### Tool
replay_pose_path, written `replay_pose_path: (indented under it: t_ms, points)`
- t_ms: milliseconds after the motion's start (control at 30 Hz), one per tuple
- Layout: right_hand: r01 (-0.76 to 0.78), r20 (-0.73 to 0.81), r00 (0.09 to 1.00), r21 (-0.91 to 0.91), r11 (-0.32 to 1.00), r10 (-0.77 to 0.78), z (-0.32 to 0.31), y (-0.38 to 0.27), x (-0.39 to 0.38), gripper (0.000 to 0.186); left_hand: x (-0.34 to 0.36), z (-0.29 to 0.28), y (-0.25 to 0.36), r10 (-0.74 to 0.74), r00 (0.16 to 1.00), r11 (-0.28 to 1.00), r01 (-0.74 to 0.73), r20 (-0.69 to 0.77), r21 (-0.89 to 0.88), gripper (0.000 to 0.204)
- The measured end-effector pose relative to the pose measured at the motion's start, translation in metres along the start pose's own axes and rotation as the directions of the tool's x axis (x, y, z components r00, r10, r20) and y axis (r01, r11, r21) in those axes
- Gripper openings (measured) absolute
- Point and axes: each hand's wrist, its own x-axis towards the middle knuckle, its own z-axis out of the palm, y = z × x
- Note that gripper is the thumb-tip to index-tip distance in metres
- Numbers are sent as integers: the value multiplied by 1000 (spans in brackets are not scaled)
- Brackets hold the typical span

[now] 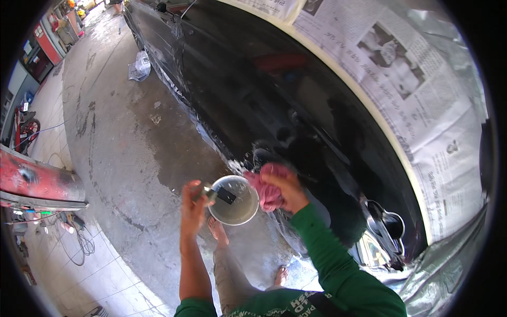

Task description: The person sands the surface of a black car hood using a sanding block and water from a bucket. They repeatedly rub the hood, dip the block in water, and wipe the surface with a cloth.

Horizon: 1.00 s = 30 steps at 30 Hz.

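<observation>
My left hand (196,203) is closed around a small silvery, dark thing at the left rim of a round bucket (235,216); I cannot make out what it is. A dark rectangular piece (226,195) lies in the bucket's cloudy water. My right hand (288,193) grips a bunched pink cloth (266,182) just right of the bucket, beside the lower side of a glossy black car (227,84). White drips or suds show on the car's side there.
Masking tape and newspaper (438,132) cover the car along the right. A plastic bag (140,66) lies on the concrete beside it. A red, scuffed panel (37,179) stands at left, with cables (79,248) on tiles and a red-wheeled vehicle (26,132) behind. My feet are below the bucket.
</observation>
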Motion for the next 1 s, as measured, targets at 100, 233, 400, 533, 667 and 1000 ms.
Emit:
replay_pose_path:
  t_ms: [100, 233, 400, 533, 667, 1000]
  points:
    - [413, 172, 908, -527, 743, -382, 42, -114, -34, 17, 23, -16, 3, -68, 995, 997, 71, -79, 28, 34]
    - [326, 638, 406, -770, -549, -654, 100, -218, -45, 25, 20, 12, 7, -44, 998, 997, 40, -55, -60, 47]
    - [150, 872, 382, -384, -911, -305, 31, -237, -36, 15, -6, 91, 22, -59, 992, 989, 73, 108, -129, 48]
    - [246, 903, 367, -326, -913, -224, -37, -229, -122, 9, -37, 138, -12, -66, 988, 994, 78, 143, -79, 22]
    - [218, 833, 474, -425, -879, -285, -96, -217, -254, 14, -41, 211, -3, 112, 991, 951, -130, -78, -282, 36]
    - [67, 737, 562, -494, -867, -376, -157, -199, -324, 47, -73, 435, -6, 592, 797, 801, -563, -122, 204, 86]
